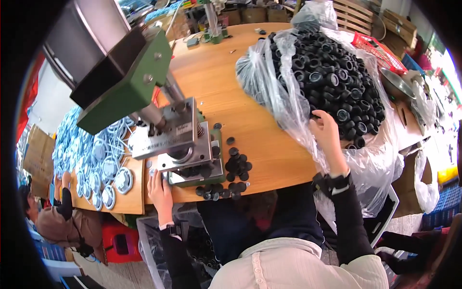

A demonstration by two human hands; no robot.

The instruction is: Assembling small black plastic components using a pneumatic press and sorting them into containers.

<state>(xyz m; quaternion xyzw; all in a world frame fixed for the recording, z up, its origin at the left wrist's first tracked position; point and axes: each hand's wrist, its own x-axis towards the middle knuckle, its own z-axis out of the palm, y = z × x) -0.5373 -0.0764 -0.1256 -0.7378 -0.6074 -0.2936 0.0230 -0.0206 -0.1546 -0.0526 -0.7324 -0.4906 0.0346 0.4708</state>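
My right hand (327, 132) reaches into a large clear plastic bag (284, 91) heaped with small black round rubber parts (337, 77); its fingers are curled among the parts at the bag's lower edge. My left hand (160, 185) rests at the front left corner of a green and steel bench press (178, 130), fingers against its base plate. Several loose black round parts (236, 166) lie on the wooden table (255, 139) just right of the press and along its front edge.
A pile of pale blue and white round parts (96, 159) covers the table to the left. Another person (62, 216) sits at lower left. A red basket (380, 50) and a metal bowl (397, 84) stand behind the bag. A bin with black parts (192, 241) sits under the table.
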